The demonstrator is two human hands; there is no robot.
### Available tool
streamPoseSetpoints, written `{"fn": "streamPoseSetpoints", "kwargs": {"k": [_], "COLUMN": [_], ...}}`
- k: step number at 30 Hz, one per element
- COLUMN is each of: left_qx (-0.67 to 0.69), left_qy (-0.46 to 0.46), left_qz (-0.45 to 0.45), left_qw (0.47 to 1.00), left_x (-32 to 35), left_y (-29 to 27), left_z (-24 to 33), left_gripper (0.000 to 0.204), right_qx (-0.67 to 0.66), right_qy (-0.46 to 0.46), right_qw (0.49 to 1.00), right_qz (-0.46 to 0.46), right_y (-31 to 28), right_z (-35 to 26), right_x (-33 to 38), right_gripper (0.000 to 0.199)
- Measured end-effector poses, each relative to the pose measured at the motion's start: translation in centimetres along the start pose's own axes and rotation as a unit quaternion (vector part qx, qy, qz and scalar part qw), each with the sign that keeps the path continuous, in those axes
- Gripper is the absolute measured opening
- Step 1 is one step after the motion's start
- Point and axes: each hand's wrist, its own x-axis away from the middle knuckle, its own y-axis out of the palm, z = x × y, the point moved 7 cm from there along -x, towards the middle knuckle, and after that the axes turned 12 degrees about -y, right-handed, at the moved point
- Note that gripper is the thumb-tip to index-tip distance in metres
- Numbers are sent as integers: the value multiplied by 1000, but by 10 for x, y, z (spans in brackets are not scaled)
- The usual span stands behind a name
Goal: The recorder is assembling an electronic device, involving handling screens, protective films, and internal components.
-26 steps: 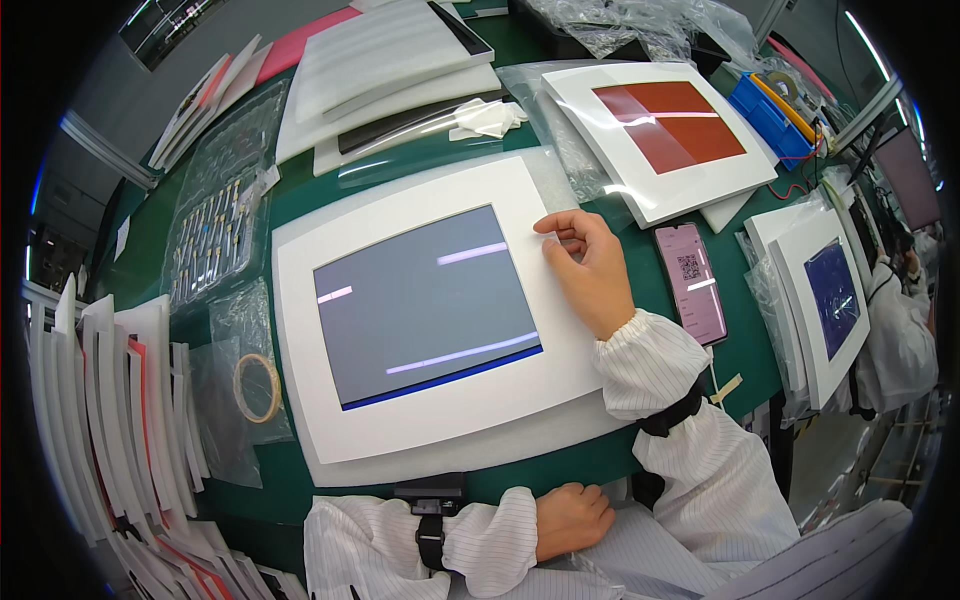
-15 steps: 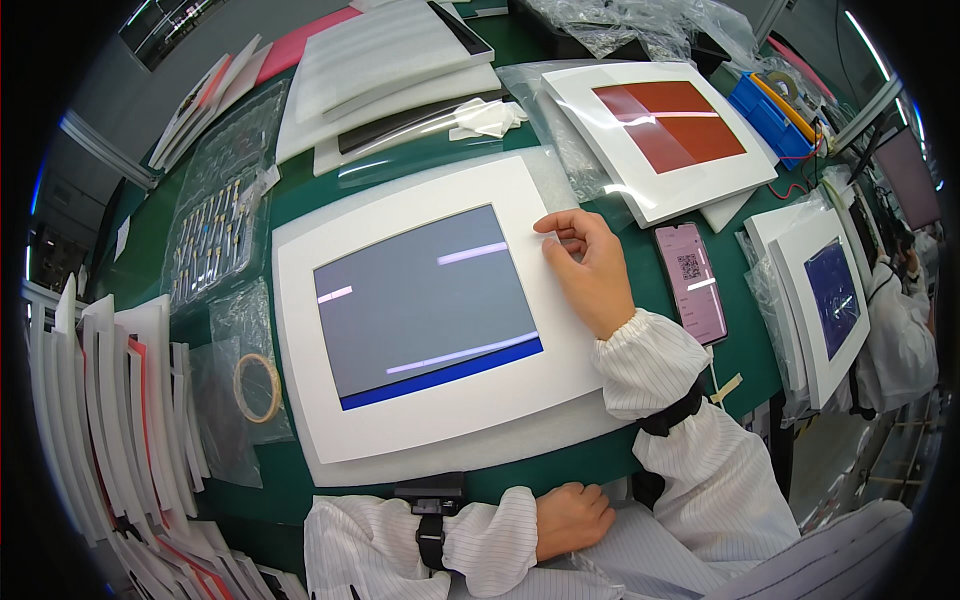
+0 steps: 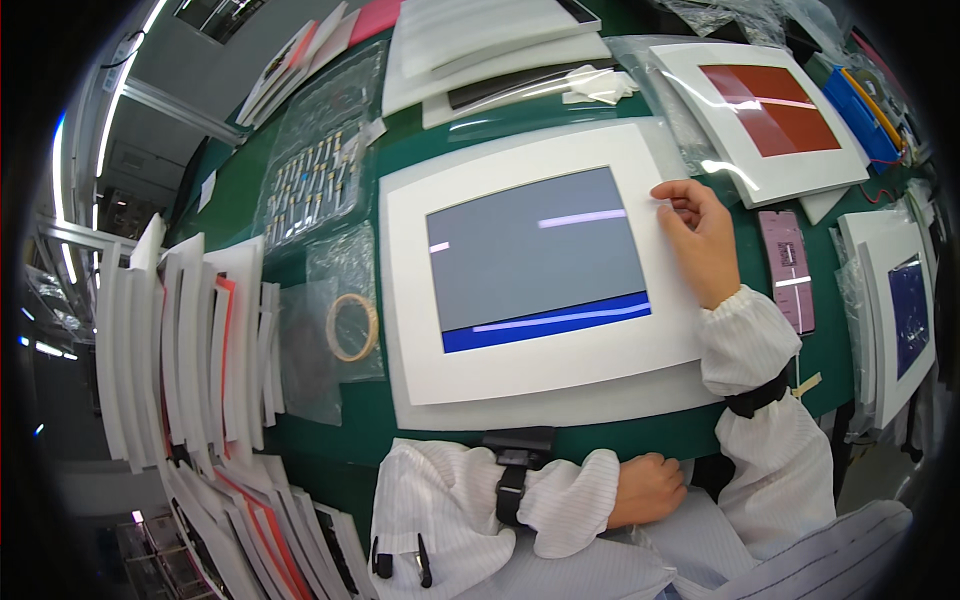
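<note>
1. The blue strip along the lower edge of the grey screen (image 3: 538,262) is wider now than a moment ago; more of the film looks freed.
2. My right hand (image 3: 700,240) stays at the white panel (image 3: 530,270)'s upper right corner, fingertips pinched on something thin there.
3. That panel lies mid-worktop (image 3: 440,135).
4. My left hand (image 3: 648,488) rests closed below the near edge, holding nothing I can see.

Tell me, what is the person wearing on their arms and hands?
Both arms are in loose white sleeves with fine stripes and gathered cuffs. A black strap wraps each forearm, and the left one has a buckle. The left hand and right hand are bare, with no gloves.
</note>
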Motion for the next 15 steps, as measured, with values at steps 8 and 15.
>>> {"fn": "streamPoseSetpoints", "kwargs": {"k": [8,15], "left_qx": [-20,42], "left_qy": [5,-48], "left_qz": [39,31], "left_qw": [999,997], "left_x": [-1,8], "left_y": [-10,-27], "left_z": [1,-7], "left_gripper": [13,19], "right_qx": [-5,1], "right_qy": [6,-35], "right_qw": [1000,999], "right_qz": [-11,-18], "right_y": [5,16], "right_z": [2,8], "right_x": [-1,-5], "right_gripper": [16,16]}}
